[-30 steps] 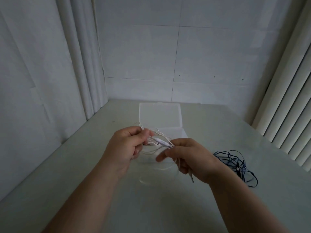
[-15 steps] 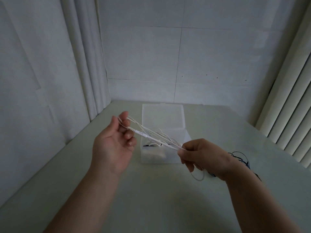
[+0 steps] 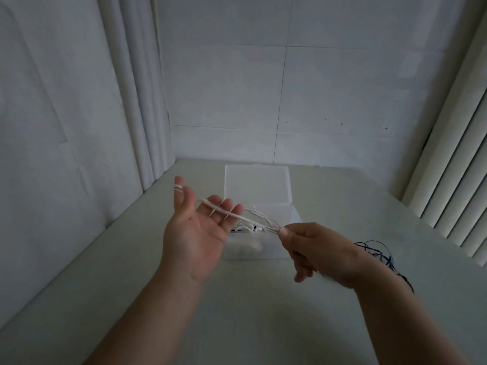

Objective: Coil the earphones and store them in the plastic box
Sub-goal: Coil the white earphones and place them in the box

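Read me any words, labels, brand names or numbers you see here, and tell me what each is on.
No readable text.
The plastic box, white earphones, dark cable, table and back wall show no print.
The small dark marks on that wall are specks, not letters.

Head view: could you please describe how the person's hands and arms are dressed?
The left hand and the right hand show no gloves, rings or watch; the left forearm and the right forearm are uncovered down to the frame's bottom edge, with no sleeve in sight. No markings show in the dim light.
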Motion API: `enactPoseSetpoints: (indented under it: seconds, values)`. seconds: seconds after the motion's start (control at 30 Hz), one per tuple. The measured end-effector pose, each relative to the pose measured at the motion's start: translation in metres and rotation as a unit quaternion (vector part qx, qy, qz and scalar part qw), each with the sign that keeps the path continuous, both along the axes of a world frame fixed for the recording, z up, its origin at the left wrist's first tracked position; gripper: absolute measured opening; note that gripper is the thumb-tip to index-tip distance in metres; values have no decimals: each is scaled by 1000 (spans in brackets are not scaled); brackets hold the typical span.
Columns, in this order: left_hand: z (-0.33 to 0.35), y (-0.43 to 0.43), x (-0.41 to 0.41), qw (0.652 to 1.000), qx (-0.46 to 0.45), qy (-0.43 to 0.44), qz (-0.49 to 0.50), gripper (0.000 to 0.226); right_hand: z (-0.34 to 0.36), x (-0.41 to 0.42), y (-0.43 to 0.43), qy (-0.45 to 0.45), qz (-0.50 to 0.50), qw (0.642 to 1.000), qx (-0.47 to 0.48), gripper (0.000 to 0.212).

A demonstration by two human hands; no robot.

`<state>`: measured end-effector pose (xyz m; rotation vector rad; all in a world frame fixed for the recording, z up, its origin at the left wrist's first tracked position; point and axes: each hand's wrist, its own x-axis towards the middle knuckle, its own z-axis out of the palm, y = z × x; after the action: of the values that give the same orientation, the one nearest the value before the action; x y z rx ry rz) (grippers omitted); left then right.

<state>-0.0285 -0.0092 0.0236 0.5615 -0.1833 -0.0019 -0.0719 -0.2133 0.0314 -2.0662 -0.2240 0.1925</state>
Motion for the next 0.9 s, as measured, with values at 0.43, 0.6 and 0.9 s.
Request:
enactPoseSetpoints:
  seconds: [0.43,0.6,0.9]
  values:
    - [-10,-2,7,980,194,-13,-30,45,-1,6,3,-44,-83,990,103,28]
    - [-17,-10,-1,931,332,-39,-146,42,-2,6,13,-135,-122,979,90,26]
    - [-15,-8,-8,884,367,-36,-287,43,2,1,19,-89,-66,983,146,18]
